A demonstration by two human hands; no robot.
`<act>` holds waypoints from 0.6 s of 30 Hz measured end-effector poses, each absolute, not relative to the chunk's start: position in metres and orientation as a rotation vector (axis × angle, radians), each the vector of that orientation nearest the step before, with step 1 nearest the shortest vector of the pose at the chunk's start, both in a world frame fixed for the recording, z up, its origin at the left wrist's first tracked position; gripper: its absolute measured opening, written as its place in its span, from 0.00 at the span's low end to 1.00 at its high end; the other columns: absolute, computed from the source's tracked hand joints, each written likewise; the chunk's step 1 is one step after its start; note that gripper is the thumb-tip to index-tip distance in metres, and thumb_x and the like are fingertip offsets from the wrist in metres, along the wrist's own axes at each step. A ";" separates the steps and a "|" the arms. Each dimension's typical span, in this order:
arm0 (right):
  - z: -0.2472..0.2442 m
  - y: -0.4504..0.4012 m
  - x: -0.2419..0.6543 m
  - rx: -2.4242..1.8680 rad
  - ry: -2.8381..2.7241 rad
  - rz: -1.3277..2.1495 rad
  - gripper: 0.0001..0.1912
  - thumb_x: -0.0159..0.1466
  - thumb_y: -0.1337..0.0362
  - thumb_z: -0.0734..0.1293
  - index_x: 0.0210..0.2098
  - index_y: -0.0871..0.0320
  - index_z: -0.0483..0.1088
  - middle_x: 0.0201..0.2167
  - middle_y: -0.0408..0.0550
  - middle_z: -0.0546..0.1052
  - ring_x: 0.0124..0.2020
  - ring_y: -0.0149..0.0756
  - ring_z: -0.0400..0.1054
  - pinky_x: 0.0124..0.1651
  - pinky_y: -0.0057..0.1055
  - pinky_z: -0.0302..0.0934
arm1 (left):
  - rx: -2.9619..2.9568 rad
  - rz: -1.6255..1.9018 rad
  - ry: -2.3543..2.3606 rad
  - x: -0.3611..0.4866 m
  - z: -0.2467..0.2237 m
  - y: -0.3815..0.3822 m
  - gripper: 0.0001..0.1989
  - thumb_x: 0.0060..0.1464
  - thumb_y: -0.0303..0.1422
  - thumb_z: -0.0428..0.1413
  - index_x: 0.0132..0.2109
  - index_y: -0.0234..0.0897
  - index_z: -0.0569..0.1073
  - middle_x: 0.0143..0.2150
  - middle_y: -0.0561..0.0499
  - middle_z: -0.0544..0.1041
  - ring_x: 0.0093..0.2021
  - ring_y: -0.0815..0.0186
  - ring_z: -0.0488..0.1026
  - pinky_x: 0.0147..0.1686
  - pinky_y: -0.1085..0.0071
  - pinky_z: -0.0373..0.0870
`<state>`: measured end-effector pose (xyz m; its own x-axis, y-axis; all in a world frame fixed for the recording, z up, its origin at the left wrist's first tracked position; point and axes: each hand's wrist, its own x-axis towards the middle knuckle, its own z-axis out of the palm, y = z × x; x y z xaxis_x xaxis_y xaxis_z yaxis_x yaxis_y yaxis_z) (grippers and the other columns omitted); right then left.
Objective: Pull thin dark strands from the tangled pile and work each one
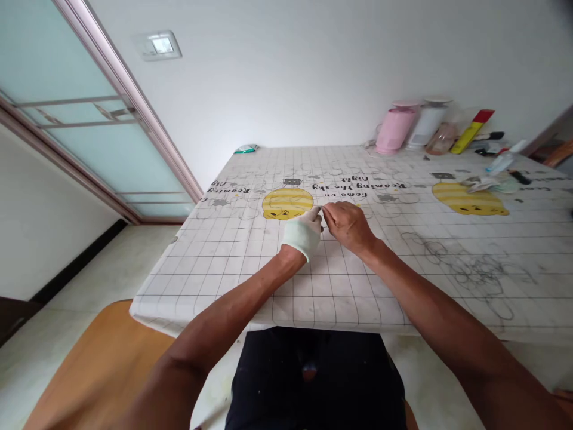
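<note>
Over the middle of the table, my two hands meet almost fingertip to fingertip. My left hand (305, 230) wears a pale knitted glove, and its fingers are pinched together. My right hand (347, 222) is bare and curled closed, thumb and forefinger pressed together close to the left fingertips. Whatever is between the fingers is too small or too hidden to make out. Beneath both hands lies a white checked tablecloth (242, 275) printed with yellow cartoon figures and lettering. A loose tangle of dark thread (478, 272) rests on it to the right of my right forearm.
Against the wall stand a pink cylindrical device (394, 130), a white one (427, 124), and a yellow box with a red end (471, 132). A clear bottle (505, 158) and small items sit at the right. A green packet (246, 149) lies far left; a wooden stool (102, 364) stands below.
</note>
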<state>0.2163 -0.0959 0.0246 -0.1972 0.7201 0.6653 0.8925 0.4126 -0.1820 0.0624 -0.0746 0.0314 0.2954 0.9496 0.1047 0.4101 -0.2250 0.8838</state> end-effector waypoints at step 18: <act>0.023 -0.102 0.230 -1.187 -1.789 0.174 0.10 0.72 0.61 0.67 0.48 0.49 0.81 0.42 0.49 0.82 0.44 0.43 0.77 0.50 0.42 0.71 | 1.448 0.903 1.164 0.062 0.024 -0.078 0.21 0.66 0.30 0.52 0.62 0.39 0.79 0.27 0.55 0.77 0.28 0.70 0.75 0.31 0.76 0.72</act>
<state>0.2303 -0.1017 0.0228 -0.0796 0.7772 0.6243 0.6426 0.5188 -0.5639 0.0622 -0.0784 0.0237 0.2500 0.9673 -0.0434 0.1978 -0.0071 0.9802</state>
